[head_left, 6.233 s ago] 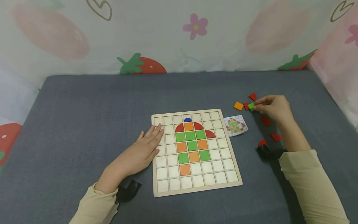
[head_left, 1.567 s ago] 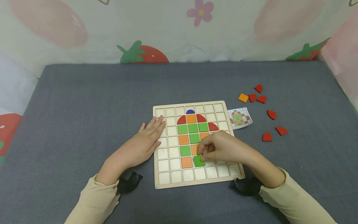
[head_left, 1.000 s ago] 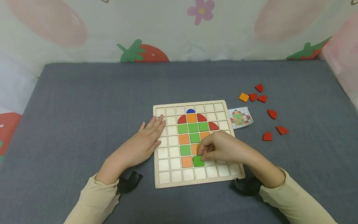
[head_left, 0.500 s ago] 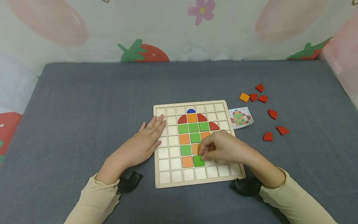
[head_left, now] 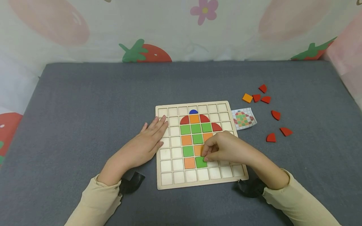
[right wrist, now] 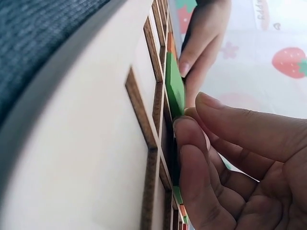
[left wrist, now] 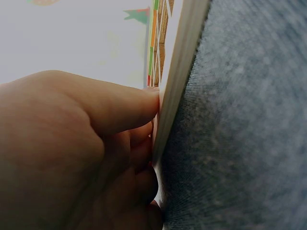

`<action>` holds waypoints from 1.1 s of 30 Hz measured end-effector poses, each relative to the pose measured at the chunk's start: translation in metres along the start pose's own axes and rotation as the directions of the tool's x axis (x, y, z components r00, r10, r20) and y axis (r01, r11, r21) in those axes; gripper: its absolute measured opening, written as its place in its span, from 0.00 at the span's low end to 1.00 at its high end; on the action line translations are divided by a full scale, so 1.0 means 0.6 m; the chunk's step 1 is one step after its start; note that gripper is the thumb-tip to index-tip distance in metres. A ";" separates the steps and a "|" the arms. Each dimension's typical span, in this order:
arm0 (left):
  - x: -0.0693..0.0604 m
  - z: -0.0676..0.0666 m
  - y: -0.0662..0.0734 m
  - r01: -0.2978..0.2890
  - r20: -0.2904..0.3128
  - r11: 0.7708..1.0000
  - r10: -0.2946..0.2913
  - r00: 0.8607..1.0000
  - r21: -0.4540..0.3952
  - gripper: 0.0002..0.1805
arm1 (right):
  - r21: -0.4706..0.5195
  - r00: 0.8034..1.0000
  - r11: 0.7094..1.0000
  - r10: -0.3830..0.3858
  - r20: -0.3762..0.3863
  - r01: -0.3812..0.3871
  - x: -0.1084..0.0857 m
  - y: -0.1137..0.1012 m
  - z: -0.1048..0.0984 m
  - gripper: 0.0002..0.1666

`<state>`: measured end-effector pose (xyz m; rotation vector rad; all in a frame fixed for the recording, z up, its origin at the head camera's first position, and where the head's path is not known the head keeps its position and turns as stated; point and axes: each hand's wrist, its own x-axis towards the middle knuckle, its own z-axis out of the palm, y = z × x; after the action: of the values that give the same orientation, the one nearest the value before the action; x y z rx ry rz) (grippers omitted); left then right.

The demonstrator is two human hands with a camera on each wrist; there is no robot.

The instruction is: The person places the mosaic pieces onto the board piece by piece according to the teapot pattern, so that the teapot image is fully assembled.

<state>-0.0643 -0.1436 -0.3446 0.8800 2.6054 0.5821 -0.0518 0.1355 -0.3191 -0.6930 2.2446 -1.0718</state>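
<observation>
A light wooden grid board [head_left: 202, 185] holds orange, green and red pieces and a blue half-round. My left hand [head_left: 141, 149] lies with extended fingers on its left border; in the left wrist view the thumb of that hand [left wrist: 76, 124] touches the board's edge [left wrist: 175, 86]. My right hand [head_left: 230, 149] has curled fingertips at the upper right corner of a green square [head_left: 201, 162], right of an orange square [head_left: 189, 163]. In the right wrist view, this green square [right wrist: 174, 84] looks slightly tilted at the fingertips of my right hand [right wrist: 240, 158], which partly hide its corner.
A printed pattern card [head_left: 244, 119] lies against the board's right side. Beyond it are a loose orange square [head_left: 247, 98] and several red quarter-round pieces [head_left: 275, 115]. Black straps hang by both wrists. A patterned cloth [head_left: 226, 31] stands behind the grey table [head_left: 99, 94].
My right hand has moved left from the loose pieces to the board with the green square, which has since settled lower over its cell. My left hand remains on the border.
</observation>
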 end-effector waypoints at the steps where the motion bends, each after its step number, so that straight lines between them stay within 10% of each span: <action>1: 0.000 0.000 0.000 0.000 0.000 1.000 0.000 1.000 0.000 0.32 | 0.000 1.000 1.000 0.000 -0.001 0.000 0.000 0.000 0.000 0.02; 20: 0.001 -0.001 0.000 0.009 0.005 1.000 -0.009 1.000 0.001 0.32 | -0.008 1.000 1.000 0.012 -0.022 -0.013 0.000 0.007 -0.010 0.05; 33: 0.001 -0.003 0.001 0.010 0.011 1.000 -0.010 1.000 -0.003 0.32 | -0.029 0.987 0.997 0.066 -0.147 -0.071 -0.018 0.016 -0.086 0.05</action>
<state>-0.0651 -0.1434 -0.3429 0.8659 2.5966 0.5771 -0.0805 0.1750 -0.2968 -0.5636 2.3977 -1.0836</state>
